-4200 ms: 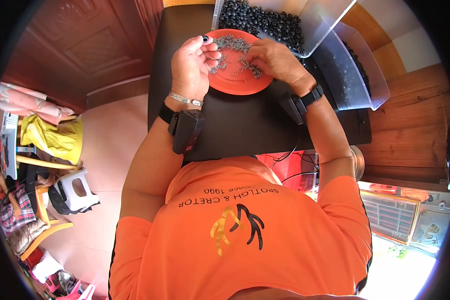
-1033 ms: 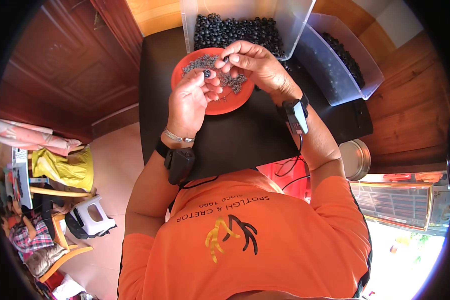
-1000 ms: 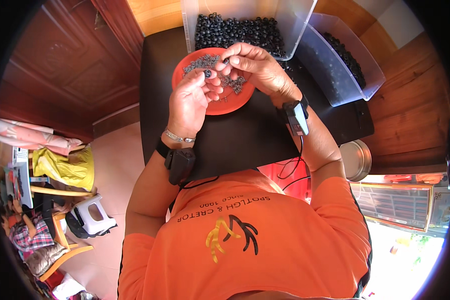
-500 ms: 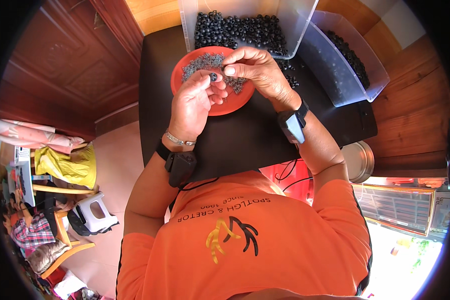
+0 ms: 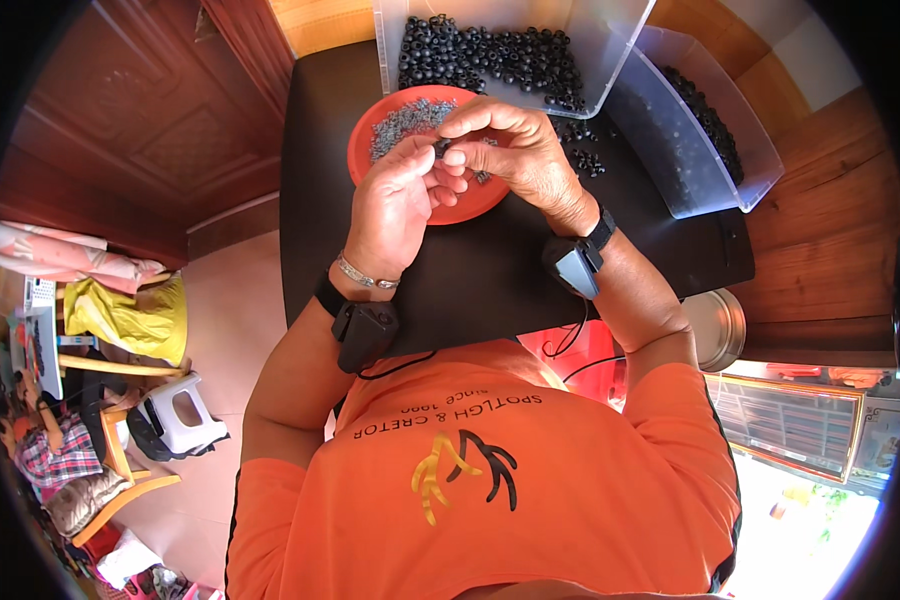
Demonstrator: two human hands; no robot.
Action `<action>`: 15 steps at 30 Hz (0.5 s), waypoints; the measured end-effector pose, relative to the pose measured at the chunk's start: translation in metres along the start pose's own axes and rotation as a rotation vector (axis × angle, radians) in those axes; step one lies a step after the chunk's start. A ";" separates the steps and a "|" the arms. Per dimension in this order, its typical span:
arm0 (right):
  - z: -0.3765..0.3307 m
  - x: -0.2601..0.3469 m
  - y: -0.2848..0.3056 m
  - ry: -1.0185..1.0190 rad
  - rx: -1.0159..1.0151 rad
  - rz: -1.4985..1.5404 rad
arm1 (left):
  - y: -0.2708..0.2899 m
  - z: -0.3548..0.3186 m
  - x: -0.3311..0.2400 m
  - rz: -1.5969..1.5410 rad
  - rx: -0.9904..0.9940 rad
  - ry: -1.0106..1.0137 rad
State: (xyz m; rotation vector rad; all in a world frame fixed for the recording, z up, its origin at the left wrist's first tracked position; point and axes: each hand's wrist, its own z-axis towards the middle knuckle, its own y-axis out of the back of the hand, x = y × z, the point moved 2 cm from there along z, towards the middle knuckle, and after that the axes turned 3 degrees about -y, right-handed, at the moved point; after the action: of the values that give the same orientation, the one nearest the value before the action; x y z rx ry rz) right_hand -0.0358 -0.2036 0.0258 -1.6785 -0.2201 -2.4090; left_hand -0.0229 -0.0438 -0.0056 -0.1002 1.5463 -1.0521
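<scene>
Small dark parts (image 5: 440, 148) are being pinched between fingers (image 5: 457, 157) of both hands, now drawn closer together over the red dish (image 5: 362, 150), upper centre.

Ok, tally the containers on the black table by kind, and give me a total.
Red round dish holding small grey parts, under both hands: 1
Clear plastic bins with black ring-shaped pieces, one behind the dish and one to its right: 2
Total: 3 containers
The left hand and right hand meet above the dish, pinching a small piece between the fingertips.
</scene>
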 end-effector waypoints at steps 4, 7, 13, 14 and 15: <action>0.000 -0.002 -0.003 0.037 -0.022 0.026 | 0.002 0.001 -0.001 -0.047 0.017 0.012; 0.000 -0.004 -0.004 0.005 -0.012 0.116 | 0.002 0.000 -0.002 -0.046 0.022 0.013; 0.000 0.000 -0.004 -0.059 0.011 0.126 | -0.001 0.000 -0.002 -0.039 0.059 0.008; 0.000 0.000 -0.003 -0.060 0.009 0.126 | -0.002 -0.001 -0.002 -0.028 0.046 0.007; 0.001 -0.001 -0.002 -0.048 0.007 0.086 | -0.003 -0.001 -0.002 -0.018 0.032 0.006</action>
State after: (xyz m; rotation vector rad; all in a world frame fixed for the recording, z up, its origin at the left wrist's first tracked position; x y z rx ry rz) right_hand -0.0351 -0.2009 0.0255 -1.7076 -0.1605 -2.3059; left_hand -0.0243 -0.0433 -0.0022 -0.0890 1.5359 -1.0918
